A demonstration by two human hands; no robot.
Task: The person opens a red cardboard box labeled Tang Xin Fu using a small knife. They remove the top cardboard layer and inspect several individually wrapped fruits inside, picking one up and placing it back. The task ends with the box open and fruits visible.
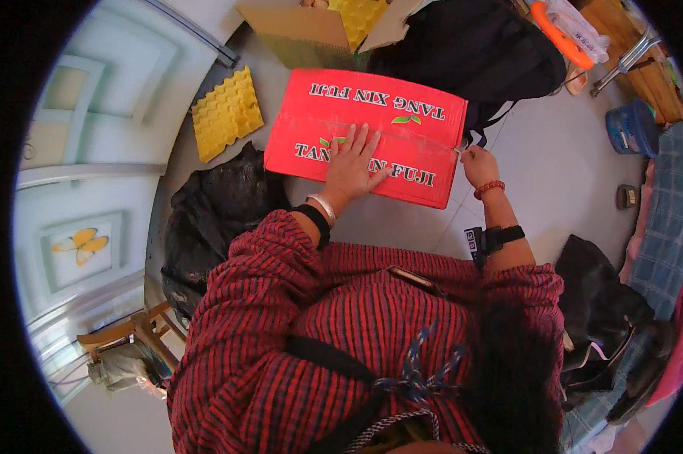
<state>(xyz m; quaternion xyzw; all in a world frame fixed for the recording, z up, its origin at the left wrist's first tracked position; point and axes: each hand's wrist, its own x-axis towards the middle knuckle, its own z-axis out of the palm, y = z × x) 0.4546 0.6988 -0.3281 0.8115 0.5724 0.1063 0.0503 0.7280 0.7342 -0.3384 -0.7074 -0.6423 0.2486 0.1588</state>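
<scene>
A red cardboard box (364, 113) with printed lettering and green leaf marks lies before me, its top flaps closed along a middle seam. My left hand (351, 167) rests flat on the top with the fingers spread. At the box's right end, my right hand (479, 164) pinches a small end of clear tape (460, 151) where the seam meets the edge. How far the tape runs along the seam is hard to tell.
Beyond the box stand an opened cardboard carton (302, 34) and a black bag (477, 51). A yellow molded tray (227, 113) and a black plastic bag (216, 198) lie left. A blue tub (631, 129) is at right, near a bed's checked cloth (665, 210).
</scene>
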